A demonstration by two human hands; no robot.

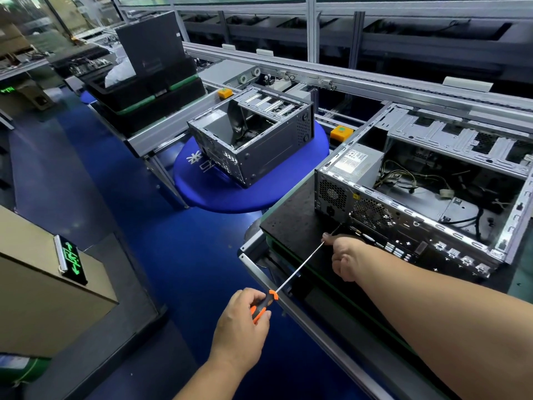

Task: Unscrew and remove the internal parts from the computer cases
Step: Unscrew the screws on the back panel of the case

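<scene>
Two bare hands work one long screwdriver [297,269]. Left hand [242,321] curls around its ribbed orange-and-black handle; right hand [344,259] pinches the thin steel shaft. Just beyond the right fingertips, the tip meets the perforated metal back of an open computer case [409,197] on a black mat [291,220].

My left hand [240,321] grips the orange-and-black screwdriver [288,281] handle; my right hand [346,256] pinches its shaft near the tip, which meets the rear panel of the open computer case [418,192] on the black surface [291,217]. At 11 o'clock, a second case [253,137] sits on a blue round stand [219,194].
</scene>
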